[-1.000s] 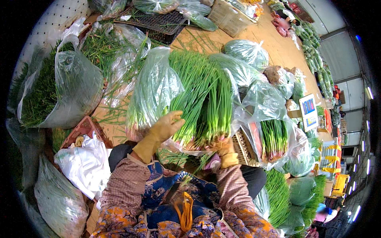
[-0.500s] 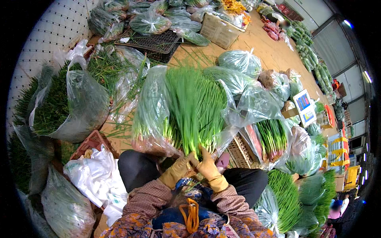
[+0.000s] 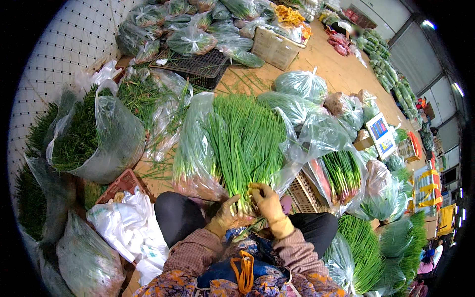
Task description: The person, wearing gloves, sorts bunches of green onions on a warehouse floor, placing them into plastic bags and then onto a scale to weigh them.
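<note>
A wide spread of spring onions (image 3: pixel 247 143), long and thin-leaved, lies in front of me in an opened clear plastic bag (image 3: pixel 190 148), pale stem ends toward my lap. My left hand (image 3: pixel 226 217), in a tan glove, is closed on the near stem ends at their left side. Gloved likewise, my right hand (image 3: pixel 268 207) grips the stems from the right, its fingers curled over them. The root ends between the two hands are partly hidden by the gloves.
Left of me stand a big bag of greens (image 3: pixel 114 138) and a red crate (image 3: pixel 123 185) with white plastic bags (image 3: pixel 128 222). To the right are a beige crate (image 3: pixel 304 190), bagged onions (image 3: pixel 341 173) and a scale display (image 3: pixel 381 133). A black crate (image 3: pixel 198 67) stands farther off.
Both hands have moved slightly apart at the stem ends, the right hand's fingers now curling over the stems. The raised, blurred leaves now lie still with the rest; the view has shifted a little.
</note>
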Demonstrator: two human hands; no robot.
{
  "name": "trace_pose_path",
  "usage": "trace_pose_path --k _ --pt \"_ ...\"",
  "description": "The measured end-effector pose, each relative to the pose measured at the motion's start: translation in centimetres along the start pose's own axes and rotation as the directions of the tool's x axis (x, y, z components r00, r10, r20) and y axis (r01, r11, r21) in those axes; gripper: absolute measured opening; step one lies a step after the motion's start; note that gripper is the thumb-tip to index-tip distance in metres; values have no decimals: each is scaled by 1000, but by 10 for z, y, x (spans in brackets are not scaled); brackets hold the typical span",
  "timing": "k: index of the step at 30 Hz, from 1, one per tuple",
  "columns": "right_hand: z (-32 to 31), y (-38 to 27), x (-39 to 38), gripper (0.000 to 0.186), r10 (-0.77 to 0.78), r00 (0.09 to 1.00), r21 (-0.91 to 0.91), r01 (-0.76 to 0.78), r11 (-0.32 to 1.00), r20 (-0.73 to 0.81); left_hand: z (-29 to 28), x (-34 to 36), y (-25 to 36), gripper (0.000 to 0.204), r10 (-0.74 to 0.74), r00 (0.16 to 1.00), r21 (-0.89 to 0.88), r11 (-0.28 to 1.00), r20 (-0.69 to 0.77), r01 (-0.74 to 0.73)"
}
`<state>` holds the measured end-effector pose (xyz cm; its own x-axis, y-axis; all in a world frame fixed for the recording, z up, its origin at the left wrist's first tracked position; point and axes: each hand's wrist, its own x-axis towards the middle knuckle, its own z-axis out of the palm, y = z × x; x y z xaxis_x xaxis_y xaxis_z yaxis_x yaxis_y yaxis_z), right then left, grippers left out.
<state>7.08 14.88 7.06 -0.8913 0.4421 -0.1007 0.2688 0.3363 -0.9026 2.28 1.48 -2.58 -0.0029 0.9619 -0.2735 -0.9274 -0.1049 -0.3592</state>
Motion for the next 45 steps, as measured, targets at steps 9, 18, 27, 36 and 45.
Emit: trace_pose_path --k 9,18,27,36,45 --pt "22 5 68 26 197 962 -213 -155 965 191 5 -13 -1 48 54 997 128 991 -48 -47" --pt "-5 37 115 20 168 975 8 -171 985 147 49 -17 -15 35 412 907 595 707 92 -382" --pt "-21 -4 109 23 251 950 111 -274 955 187 59 -23 -14 40 288 948 507 803 134 -315" --pt "-55 -23 8 11 6 963 510 -149 847 271 33 -14 11 54 -150 967 -127 976 205 178" --pt "-136 -13 -63 7 -167 675 562 -422 711 719 45 -17 4 51 60 958 277 950 282 -141"
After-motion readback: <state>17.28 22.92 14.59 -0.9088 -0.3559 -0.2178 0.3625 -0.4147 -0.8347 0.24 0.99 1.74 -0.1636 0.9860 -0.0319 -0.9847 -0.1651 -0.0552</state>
